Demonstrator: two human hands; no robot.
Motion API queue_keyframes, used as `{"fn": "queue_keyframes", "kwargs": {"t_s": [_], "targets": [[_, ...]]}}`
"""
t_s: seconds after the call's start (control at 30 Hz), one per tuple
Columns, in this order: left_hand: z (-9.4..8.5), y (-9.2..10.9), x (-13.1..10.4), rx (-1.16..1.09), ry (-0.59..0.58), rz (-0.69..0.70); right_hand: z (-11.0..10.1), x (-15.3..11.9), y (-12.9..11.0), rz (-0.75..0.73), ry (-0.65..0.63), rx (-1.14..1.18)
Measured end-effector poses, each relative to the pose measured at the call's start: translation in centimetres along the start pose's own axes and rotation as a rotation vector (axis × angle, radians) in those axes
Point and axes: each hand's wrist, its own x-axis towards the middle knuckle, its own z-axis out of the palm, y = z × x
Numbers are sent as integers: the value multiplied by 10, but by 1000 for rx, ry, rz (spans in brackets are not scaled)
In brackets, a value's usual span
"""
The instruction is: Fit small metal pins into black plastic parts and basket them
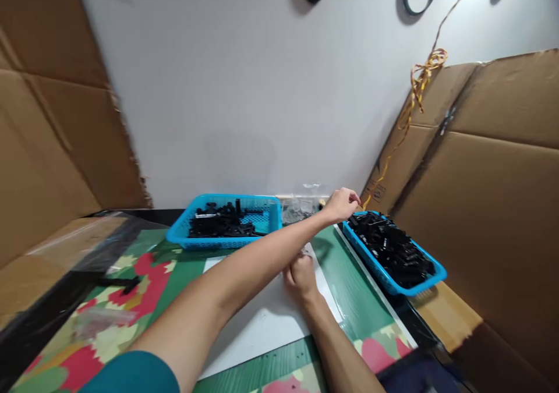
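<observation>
My left hand (343, 204) reaches across to the right, over my right forearm. It is above the near-left corner of the right blue basket (379, 268), its fingers loosely bent with a gap between them and no object visible in it. That basket is heaped with small black plastic parts (395, 250). Closer to me, my right hand (301, 273) is closed in a fist over the white sheet (262, 329). Whatever its fingers hold is hidden or too small to name. My left forearm covers part of the sheet.
Another blue basket (183, 236) with black parts (225, 221) stands at the back left. Clear plastic bags (301, 208) lie beside it. A black part (126, 283) rests on the patterned table cover (148, 291). Cardboard panels (493, 195) flank the table; a yellow cord (419, 81) hangs right.
</observation>
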Motion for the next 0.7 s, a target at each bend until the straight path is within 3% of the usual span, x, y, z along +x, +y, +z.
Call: {"fn": "queue_keyframes", "kwargs": {"t_s": [0.13,0.23,0.3,0.37,0.43,0.53,0.7], "targets": [[-72,-33,-30,60,237,-27,-1,-3,-7,4,52,108],[-126,-68,-52,181,380,-150,-2,-6,-10,27,68,187],[-154,-93,-65,284,378,-269,-3,-7,-10,57,70,234],[-173,-117,-78,379,273,-392,-3,-9,-9,95,69,276],[-182,-138,-93,463,123,-490,-4,-12,-8,130,65,310],[-180,-156,-113,586,-55,-566,-4,-14,-9,165,66,340],[-164,-159,-126,739,-170,-588,-6,-12,-11,186,111,345]]}}
